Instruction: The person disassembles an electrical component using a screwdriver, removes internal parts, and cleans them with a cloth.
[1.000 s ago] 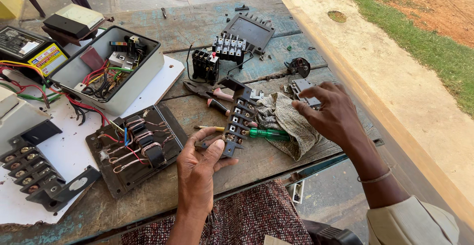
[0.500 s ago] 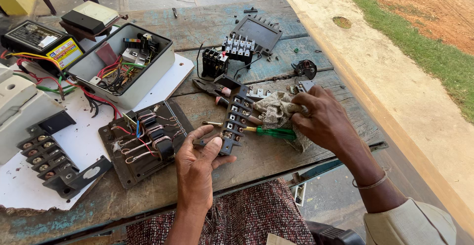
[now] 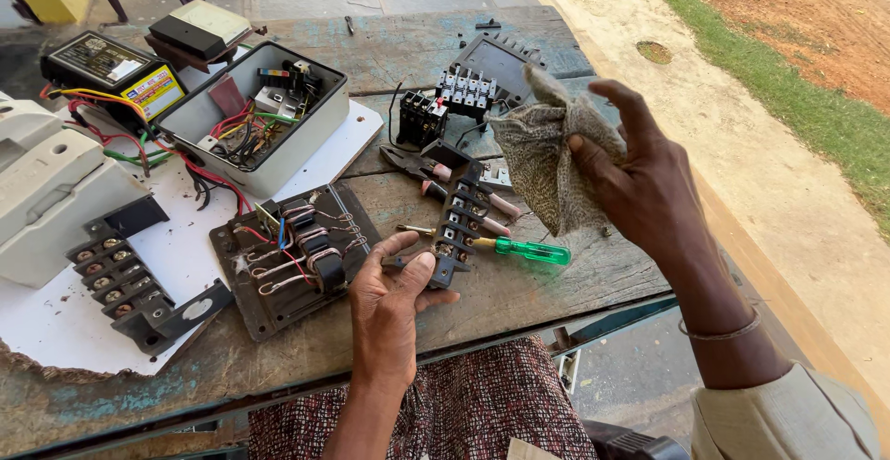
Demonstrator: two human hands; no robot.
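Observation:
My left hand [image 3: 394,298] grips the near end of a long black terminal strip [image 3: 456,214] that lies across the wooden table [image 3: 593,279]. My right hand [image 3: 640,177] is raised above the table and holds a speckled grey cloth [image 3: 542,159] that hangs from its fingers. Under the strip lie a green-handled screwdriver [image 3: 530,251] and pink-handled pliers [image 3: 464,186]. Just left of my left hand rests a black plate with wired components [image 3: 292,256].
An open grey box full of wires [image 3: 250,117] stands at the back left on a white sheet [image 3: 56,321]. Black contactors [image 3: 445,103], a black panel [image 3: 505,52], a yellow-and-black device [image 3: 120,75] and another terminal block [image 3: 125,279] surround it. The table's right edge drops to sandy ground.
My right hand has picked the cloth up off the table and lifted it into the air. My left hand has kept its hold on the terminal strip.

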